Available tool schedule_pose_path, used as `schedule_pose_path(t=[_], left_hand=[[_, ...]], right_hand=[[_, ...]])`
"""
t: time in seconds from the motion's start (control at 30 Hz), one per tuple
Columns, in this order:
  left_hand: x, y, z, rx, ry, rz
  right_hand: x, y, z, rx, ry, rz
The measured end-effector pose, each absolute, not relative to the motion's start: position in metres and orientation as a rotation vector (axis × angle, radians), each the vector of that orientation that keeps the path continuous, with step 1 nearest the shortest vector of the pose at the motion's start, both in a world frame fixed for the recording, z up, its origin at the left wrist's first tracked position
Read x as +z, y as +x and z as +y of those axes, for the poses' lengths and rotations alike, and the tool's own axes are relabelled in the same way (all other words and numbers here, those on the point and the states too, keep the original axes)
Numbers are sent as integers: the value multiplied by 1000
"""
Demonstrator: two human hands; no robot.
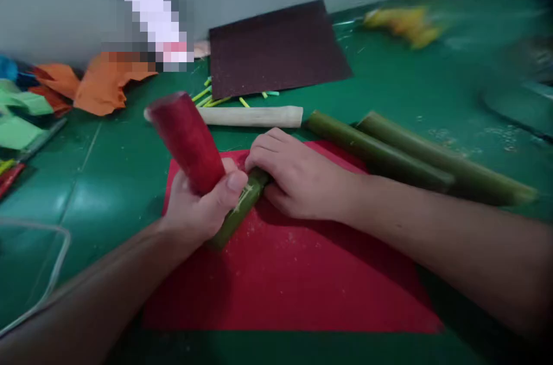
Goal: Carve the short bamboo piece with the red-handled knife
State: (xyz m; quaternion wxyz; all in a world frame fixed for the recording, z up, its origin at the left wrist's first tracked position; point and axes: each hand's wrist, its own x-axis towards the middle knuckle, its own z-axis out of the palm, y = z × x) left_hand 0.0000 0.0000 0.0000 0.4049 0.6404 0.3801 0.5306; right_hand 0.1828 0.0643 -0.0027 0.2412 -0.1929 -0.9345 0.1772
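Observation:
My left hand (194, 209) is wrapped round the lower end of a red cylinder (188, 137), which leans up and to the left. Beneath that hand's thumb lies a green bamboo piece (233, 218), set slantwise, with pale scratched or carved marks near its middle. Closed fingers of my right hand (298, 175) grip the bamboo's far end and hide it. Under both hands is a red sheet (302, 284) scattered with small pale shavings.
Two green bamboo lengths (384, 152) lie to the right, and a pale stick (254, 117) lies behind my hands. A dark board (276, 51) covers thin yellow-green strips. Crumpled orange paper (103, 86) and light green paper (19, 123) sit at left on the green table (112, 169).

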Motion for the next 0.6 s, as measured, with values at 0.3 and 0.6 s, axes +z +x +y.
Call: schedule_pose_path(t=[0.3,0.6], left_hand=[[6,6,2,1455,1599,1001],[3,4,1,1435,1600,1010]], right_hand=[[-1,183,61,521,-586,-2565],[-1,182,61,507,-582,-2567]])
